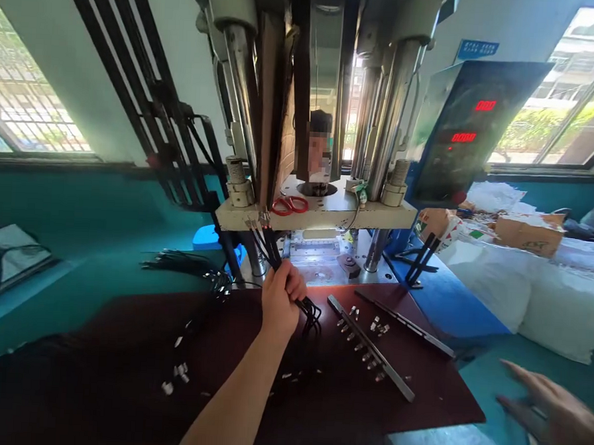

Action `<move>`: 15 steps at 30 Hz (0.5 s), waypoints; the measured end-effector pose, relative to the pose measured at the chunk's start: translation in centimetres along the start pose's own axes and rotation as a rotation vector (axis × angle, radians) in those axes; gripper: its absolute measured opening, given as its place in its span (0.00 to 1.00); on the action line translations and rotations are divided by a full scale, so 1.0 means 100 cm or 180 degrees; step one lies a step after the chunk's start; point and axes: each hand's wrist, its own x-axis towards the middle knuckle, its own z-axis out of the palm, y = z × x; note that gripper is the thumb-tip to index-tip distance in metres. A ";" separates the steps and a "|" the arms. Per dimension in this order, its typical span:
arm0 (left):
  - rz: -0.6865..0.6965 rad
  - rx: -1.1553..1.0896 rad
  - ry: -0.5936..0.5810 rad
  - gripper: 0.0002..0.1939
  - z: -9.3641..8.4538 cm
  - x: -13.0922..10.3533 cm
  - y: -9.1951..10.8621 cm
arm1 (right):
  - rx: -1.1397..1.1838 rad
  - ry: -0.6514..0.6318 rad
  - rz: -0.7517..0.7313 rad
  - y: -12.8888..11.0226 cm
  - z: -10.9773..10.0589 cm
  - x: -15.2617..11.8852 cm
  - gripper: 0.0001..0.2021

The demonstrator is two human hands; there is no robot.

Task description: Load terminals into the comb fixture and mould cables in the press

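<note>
Here's your table (347, 401), press (381, 217) behind it, scissors (289, 205) on its plate; cables (270, 244) in your left hand (282, 298), one bar (370, 348) right of them, another bar (415, 327) beyond; your right hand (556, 412) out past the table's right edge.

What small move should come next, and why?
Probably swing the right grip in over the red-brown board, toward the metal bar with small metal parts along it: that grip shows beyond the board's right edge, while the left grip holds a bunch of black cables above the board.
</note>
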 end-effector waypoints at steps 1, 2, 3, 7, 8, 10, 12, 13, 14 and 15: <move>0.0015 -0.0023 0.0036 0.16 -0.001 0.000 -0.001 | 0.0078 -0.0249 -0.0165 -0.035 0.013 0.011 0.15; 0.0041 -0.0043 0.0061 0.16 -0.002 -0.001 -0.002 | 0.0262 -0.0596 -0.0343 -0.073 0.027 0.023 0.13; 0.0083 -0.0059 0.0083 0.16 -0.003 -0.002 -0.002 | 0.0457 -0.1044 -0.0693 -0.112 0.041 0.037 0.13; 0.0391 -0.0104 0.0223 0.18 -0.009 -0.004 0.006 | 0.0188 -0.1732 -0.1474 -0.235 0.091 0.077 0.15; 0.0483 -0.0104 0.0287 0.18 -0.013 -0.002 0.010 | -0.0048 -0.1767 -0.1553 -0.251 0.099 0.082 0.14; 0.0652 -0.0096 0.0435 0.19 -0.021 0.006 0.016 | -0.0370 -0.1806 -0.1691 -0.265 0.111 0.087 0.12; 0.0790 -0.0093 0.0563 0.19 -0.031 0.014 0.022 | -0.0414 -0.1918 -0.1826 -0.263 0.118 0.087 0.12; 0.0866 -0.0106 0.0600 0.19 -0.036 0.017 0.026 | -0.0377 -0.1988 -0.1877 -0.259 0.121 0.086 0.14; 0.0940 -0.0133 0.0600 0.19 -0.041 0.017 0.029 | -0.0327 -0.2041 -0.1915 -0.254 0.124 0.085 0.17; 0.1013 -0.0171 0.0576 0.19 -0.045 0.016 0.034 | -0.0272 -0.2066 -0.1945 -0.248 0.127 0.083 0.21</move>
